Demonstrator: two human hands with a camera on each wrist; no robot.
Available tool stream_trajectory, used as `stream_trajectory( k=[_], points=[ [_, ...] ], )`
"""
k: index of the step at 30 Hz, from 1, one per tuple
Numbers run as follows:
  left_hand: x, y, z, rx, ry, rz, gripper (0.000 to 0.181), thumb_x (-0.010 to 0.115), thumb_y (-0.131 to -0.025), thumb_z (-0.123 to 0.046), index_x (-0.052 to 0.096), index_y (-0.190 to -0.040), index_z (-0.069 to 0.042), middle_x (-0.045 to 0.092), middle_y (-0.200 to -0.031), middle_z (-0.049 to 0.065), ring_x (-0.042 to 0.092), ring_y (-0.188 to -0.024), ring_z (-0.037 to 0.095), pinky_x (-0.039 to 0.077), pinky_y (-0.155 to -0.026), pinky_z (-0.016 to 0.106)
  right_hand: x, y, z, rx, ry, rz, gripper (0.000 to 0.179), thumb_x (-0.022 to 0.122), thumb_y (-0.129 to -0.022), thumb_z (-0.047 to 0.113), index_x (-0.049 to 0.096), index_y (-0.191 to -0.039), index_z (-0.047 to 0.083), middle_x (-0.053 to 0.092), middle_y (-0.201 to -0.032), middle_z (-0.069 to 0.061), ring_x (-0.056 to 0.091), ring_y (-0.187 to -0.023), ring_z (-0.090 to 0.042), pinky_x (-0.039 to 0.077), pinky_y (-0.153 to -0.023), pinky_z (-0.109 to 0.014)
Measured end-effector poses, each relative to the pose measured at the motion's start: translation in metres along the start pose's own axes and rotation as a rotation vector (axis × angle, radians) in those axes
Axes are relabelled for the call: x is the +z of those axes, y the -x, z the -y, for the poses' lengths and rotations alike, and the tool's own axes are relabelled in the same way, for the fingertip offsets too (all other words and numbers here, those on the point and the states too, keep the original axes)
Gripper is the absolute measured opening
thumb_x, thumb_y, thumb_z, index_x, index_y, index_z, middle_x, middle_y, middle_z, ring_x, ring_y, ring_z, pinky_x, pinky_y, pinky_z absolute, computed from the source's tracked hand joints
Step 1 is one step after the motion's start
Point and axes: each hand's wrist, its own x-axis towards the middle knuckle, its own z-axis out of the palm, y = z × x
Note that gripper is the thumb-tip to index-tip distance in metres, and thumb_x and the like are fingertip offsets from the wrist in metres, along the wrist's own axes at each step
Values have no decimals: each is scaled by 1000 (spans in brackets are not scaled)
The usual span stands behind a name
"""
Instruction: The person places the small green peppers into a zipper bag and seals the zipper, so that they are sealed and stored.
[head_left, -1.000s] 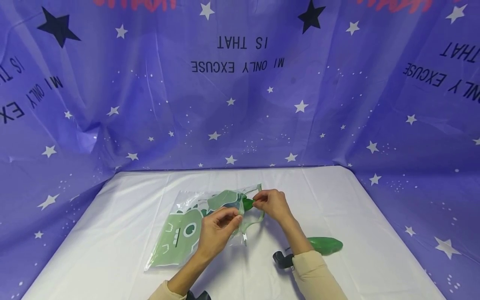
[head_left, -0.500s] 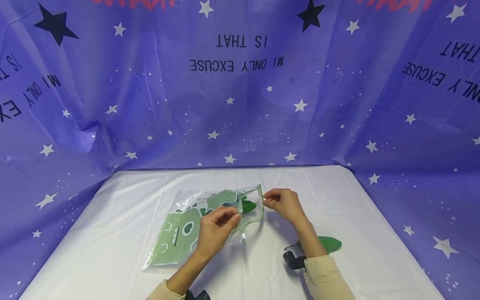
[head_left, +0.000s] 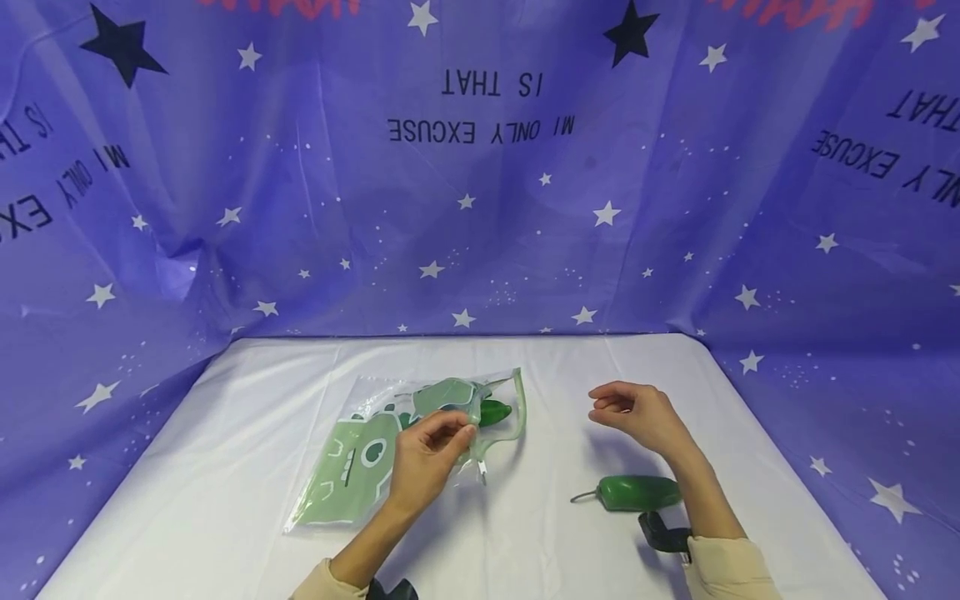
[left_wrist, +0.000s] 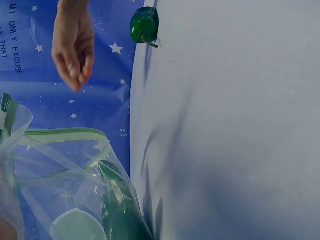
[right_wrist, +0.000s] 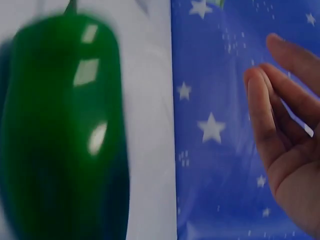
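Over table [head_left: 532, 542], left hand [head_left: 426, 461] pinches bag [head_left: 360, 467]; right hand [head_left: 639, 416] hovers half-curled.

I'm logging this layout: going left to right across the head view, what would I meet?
Left hand pinching the clear bag -> green item inside that bag -> loose green pepper.

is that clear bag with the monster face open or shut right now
Open: the clear bag gapes at its mouth, with its green edges standing apart.
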Motion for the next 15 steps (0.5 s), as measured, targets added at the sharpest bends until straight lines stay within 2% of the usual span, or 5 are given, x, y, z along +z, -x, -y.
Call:
stream_trajectory(
  k=[6,9,13,15],
  points=[
    [-3,-1,1,-25,6,-12,9,69,-79,11,67,-88,8,65,-77,18,62,-65,13,55,-58,23,-25,27,-27,7,7,38,33,79,-78,27,69,-105,11,69,-91,-1,65,-81,-13,54,-69,-23],
    [-6,-1,2,-37,2,-13,9,69,-80,11,67,-88,9,65,-78,18,63,-65,12,55,-58,22,-36,42,-41,8,5,122,37,76,-81,24,66,-111,7,69,-99,-8,65,-88,-16,54,-72,-24],
    [-8,-1,2,-45,-6,-19,9,69,-80,9,67,-89,9,65,-79,19,62,-65,13,54,-58,21,-48,60,-60,-3,18,277,44,74,-82,24,61,-118,2,65,-111,-15,62,-100,-21,53,-80,-26],
    [-9,-1,2,-39,-4,-22,9,69,-80,9,67,-89,9,65,-79,21,62,-65,13,54,-58,21,-51,68,-67,-22,19,336,48,75,-82,26,60,-119,1,64,-114,-16,61,-102,-20,52,-82,-27]
  ],
)
